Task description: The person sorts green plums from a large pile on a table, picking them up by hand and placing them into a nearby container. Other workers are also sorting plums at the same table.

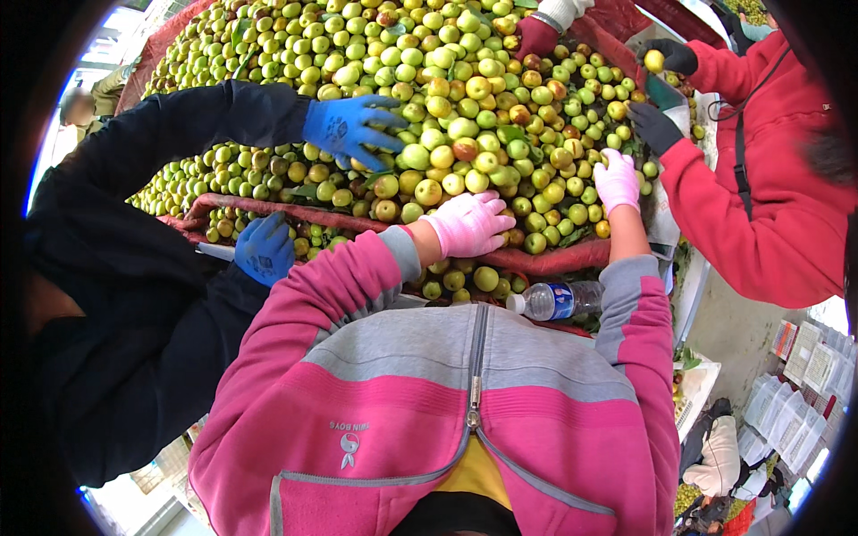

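A big heap of green and reddish-brown fresh jujubes [415, 156] lies before me. My left hand [471, 225], in a pink knit glove, rests palm down on the near side of the heap, at the red cloth rim [556, 258]. Its fingers are somewhat spread over the fruit, and nothing shows gripped in them. Farther right, my right hand [617, 179], in a matching pink glove, touches the heap's right part with fingers bent. Single jujubes lie right by its fingertips; the palm side is hidden, so I cannot tell whether it holds one.
A clear plastic bottle [560, 300] lies on its side near my chest, beside more jujubes. Blue-gloved hands [352, 130] of a co-worker reach in from the left. Right, a red-sleeved person's black-gloved hand [670, 57] holds a jujube. Another maroon-gloved hand [536, 37] works at the far side.
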A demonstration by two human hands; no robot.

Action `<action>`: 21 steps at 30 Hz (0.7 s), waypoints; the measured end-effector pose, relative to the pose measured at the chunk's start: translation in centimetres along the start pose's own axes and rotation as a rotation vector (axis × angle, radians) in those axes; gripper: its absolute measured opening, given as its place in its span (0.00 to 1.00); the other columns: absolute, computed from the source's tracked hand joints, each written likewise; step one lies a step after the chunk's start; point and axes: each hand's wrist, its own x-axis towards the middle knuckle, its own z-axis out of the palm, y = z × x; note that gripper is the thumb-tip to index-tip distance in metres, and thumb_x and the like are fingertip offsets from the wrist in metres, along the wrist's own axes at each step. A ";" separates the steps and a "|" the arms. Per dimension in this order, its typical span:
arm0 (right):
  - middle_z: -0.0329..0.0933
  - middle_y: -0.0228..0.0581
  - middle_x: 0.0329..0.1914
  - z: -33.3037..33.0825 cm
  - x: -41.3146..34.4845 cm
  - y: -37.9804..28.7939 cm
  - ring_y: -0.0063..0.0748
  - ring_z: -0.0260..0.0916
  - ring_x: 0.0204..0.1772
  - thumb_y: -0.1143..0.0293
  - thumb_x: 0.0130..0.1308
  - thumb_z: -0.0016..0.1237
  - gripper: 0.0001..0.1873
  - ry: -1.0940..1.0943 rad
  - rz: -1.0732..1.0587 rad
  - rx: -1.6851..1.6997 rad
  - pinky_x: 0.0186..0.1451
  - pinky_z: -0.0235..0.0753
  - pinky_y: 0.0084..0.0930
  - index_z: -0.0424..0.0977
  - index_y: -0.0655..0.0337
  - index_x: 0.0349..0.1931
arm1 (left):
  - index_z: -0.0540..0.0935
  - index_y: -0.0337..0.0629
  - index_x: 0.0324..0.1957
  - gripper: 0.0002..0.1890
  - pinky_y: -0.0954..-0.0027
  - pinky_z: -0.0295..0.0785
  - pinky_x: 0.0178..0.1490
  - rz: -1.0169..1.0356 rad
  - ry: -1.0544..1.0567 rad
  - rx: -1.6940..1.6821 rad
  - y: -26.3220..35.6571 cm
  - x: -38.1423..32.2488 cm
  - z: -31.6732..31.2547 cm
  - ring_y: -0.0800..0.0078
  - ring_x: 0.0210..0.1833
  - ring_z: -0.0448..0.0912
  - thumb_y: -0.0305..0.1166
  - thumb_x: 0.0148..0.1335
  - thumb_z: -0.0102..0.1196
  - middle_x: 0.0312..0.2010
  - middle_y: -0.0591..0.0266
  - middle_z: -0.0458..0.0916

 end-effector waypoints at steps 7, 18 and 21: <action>0.72 0.50 0.61 0.2 0.7 -3.0 0.54 0.72 0.61 0.68 0.60 0.49 0.29 -0.109 -0.298 0.120 0.64 0.72 0.43 0.68 0.49 0.64 | 0.81 0.48 0.53 0.19 0.56 0.75 0.53 0.007 0.009 0.005 0.0 -0.1 -0.3 0.56 0.55 0.74 0.43 0.62 0.55 0.45 0.57 0.77; 0.78 0.38 0.48 -0.5 -0.9 -2.9 0.26 0.76 0.40 0.79 0.58 0.55 0.28 -0.205 -0.171 0.810 0.40 0.78 0.24 0.70 0.58 0.61 | 0.81 0.49 0.53 0.19 0.55 0.74 0.56 -0.002 0.004 -0.007 -0.1 0.0 -0.2 0.56 0.60 0.72 0.44 0.62 0.55 0.48 0.58 0.77; 0.76 0.32 0.47 -2.0 -3.3 -3.1 0.16 0.71 0.34 0.81 0.60 0.55 0.26 -0.233 -0.154 1.058 0.31 0.75 0.15 0.70 0.60 0.61 | 0.81 0.49 0.53 0.19 0.55 0.75 0.55 -0.002 -0.006 0.000 -0.1 0.1 -0.2 0.56 0.59 0.72 0.44 0.62 0.55 0.47 0.58 0.77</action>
